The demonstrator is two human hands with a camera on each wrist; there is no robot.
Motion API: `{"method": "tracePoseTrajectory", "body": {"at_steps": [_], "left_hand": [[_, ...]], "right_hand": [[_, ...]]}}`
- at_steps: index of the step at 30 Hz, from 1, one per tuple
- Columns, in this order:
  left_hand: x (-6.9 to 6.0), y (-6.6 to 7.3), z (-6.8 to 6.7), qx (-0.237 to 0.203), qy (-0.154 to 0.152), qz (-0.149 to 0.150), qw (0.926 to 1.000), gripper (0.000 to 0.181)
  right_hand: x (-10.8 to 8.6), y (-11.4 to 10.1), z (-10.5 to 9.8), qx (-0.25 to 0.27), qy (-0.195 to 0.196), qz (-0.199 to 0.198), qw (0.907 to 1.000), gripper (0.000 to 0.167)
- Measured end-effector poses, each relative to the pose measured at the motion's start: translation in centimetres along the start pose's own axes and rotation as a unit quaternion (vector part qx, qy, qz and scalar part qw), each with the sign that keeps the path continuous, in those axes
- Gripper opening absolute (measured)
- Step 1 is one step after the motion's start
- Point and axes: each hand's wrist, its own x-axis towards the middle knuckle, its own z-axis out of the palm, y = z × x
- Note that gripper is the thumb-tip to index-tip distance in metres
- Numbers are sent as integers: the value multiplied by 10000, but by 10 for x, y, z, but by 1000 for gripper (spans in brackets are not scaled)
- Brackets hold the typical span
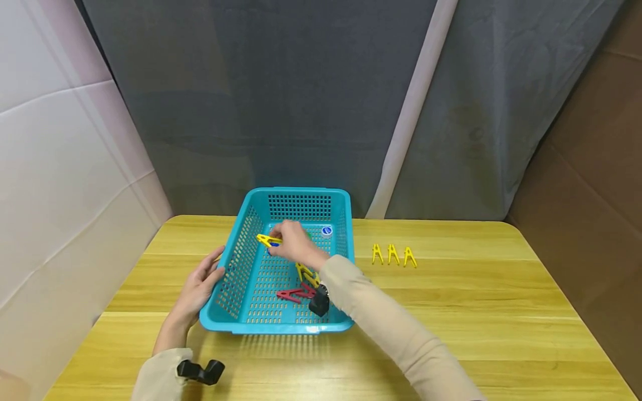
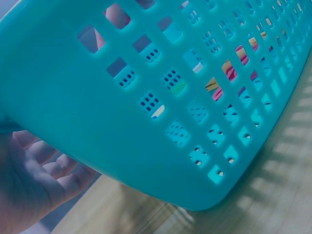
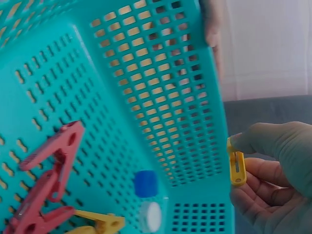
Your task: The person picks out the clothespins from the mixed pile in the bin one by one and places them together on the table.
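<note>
My right hand [image 1: 296, 242] pinches a yellow clothespin [image 3: 237, 165] between thumb and fingers, above the inside of a blue plastic basket [image 1: 301, 328]. My left hand [image 1: 198, 287] holds the basket's left rim, its fingers on the outer side. Red clothespins [image 1: 289, 295] lie on the basket floor near the front. Beside them are yellow clothespins [image 1: 303, 270], partly hidden by my right wrist. Farther back sit a white cap [image 1: 326, 231] with a blue top and a blue cap [image 3: 146, 184]. Something green [image 1: 309, 236] shows only in part behind my right hand.
Three yellow clothespins [image 1: 393, 254] stand in a row on the wooden table [image 1: 466, 317], right of the basket. A grey cloth [image 1: 301, 111] hangs behind the table. Pale panels [image 1: 60, 167] are on the left and a brown one [image 1: 592, 156] on the right.
</note>
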Motion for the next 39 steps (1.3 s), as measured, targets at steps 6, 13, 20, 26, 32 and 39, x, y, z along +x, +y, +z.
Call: {"method": "tracePoseTrajectory", "body": {"at_steps": [6,13,20,26,32,39], "left_hand": [[1,1,0,-57,-25,-3,10000,54],[2,1,0,-93,-26,-22,10000,54],[4,0,1,-42,-16,22,10000,54],[3,0,1,-54,-42,33,10000,54],[2,0,0,16,-36,31,10000,54],[2,0,-1,-1,-22,35,10000,54]], "right_hand": [[-8,-3,-17,-111,290,-2,9995,30],[-22,-2,-36,32,475,171,9987,32],[-32,3,-49,-85,717,261,9970,31],[-42,10,-58,-154,843,200,9961,32],[-52,20,-68,-224,1011,157,9945,33],[-63,35,-80,-448,1234,290,9909,32]]}}
